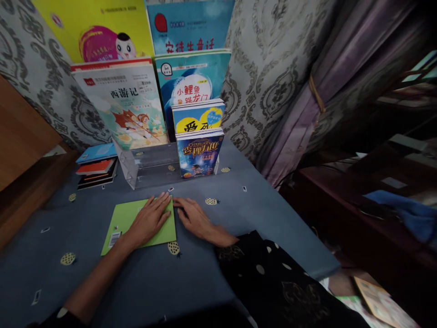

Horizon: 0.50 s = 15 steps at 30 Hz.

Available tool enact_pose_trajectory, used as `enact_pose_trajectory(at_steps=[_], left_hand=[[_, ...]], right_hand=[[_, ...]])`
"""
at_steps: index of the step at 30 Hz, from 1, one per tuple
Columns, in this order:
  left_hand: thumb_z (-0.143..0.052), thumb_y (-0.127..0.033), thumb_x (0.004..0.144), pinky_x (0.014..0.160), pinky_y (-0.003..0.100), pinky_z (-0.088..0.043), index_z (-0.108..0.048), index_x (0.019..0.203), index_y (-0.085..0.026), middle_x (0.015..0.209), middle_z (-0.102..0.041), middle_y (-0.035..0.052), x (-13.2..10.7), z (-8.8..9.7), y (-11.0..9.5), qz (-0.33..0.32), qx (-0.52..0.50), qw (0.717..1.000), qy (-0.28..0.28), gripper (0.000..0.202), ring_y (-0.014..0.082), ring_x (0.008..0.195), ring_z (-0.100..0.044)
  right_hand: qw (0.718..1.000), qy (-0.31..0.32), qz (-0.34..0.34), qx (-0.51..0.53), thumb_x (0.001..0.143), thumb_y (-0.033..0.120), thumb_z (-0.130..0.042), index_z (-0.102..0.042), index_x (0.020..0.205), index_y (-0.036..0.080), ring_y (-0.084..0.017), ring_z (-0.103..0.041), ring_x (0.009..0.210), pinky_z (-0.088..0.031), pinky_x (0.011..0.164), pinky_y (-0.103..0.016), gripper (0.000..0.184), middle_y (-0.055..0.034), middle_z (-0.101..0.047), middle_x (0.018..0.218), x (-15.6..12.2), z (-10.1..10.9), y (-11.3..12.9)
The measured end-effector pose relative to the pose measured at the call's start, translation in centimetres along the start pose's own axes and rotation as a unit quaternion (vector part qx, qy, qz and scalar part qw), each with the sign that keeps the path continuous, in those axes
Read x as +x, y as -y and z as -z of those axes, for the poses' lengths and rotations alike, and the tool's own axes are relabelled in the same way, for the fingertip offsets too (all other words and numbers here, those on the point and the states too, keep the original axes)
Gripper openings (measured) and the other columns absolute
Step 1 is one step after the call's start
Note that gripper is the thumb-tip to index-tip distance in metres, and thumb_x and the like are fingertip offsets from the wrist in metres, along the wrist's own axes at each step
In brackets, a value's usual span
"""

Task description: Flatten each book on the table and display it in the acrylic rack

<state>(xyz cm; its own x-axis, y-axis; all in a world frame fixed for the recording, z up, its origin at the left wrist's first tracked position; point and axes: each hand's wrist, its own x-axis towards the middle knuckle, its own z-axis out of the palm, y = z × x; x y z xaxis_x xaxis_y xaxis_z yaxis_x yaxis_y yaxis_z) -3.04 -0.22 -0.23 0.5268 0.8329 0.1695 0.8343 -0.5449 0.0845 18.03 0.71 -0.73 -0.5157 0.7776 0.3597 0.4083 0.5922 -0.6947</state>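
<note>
A light green book lies flat on the table, its barcode showing at the lower left. My left hand rests on the book's right part with fingers stretched out flat, open. My right hand is just right of the book, its fingertips at the upper right corner; whether they touch it is hard to tell. Its fingers are extended and hold nothing visible. Beyond the hands a clear stepped book stand bears several upright books, among them a dark blue book in front and a pale picture book behind.
A small stack of books lies left of the stand on the dark blue tablecloth. Patterned wallpaper is behind, with a tied purple curtain at right. A wooden panel bounds the left. Papers lie below the table's right edge.
</note>
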Motion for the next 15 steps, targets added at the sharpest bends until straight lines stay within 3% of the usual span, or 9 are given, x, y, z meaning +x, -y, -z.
enact_pose_trajectory(at_steps=[15], left_hand=[[-0.027, -0.044, 0.105, 0.121, 0.044, -0.023, -0.033, 0.152, -0.021, 0.157, -0.035, 0.0059, 0.11, 0.47, -0.16, -0.029, -0.019, 0.999, 0.029, 0.053, 0.0190, 0.147, -0.030]], right_hand=[[1.000, -0.002, -0.009, -0.006, 0.092, 0.009, -0.045, -0.048, 0.138, 0.020, -0.022, -0.058, 0.116, -0.044, 0.102, -0.043, 0.048, -0.0083, -0.068, 0.122, 0.06, -0.01, 0.01]])
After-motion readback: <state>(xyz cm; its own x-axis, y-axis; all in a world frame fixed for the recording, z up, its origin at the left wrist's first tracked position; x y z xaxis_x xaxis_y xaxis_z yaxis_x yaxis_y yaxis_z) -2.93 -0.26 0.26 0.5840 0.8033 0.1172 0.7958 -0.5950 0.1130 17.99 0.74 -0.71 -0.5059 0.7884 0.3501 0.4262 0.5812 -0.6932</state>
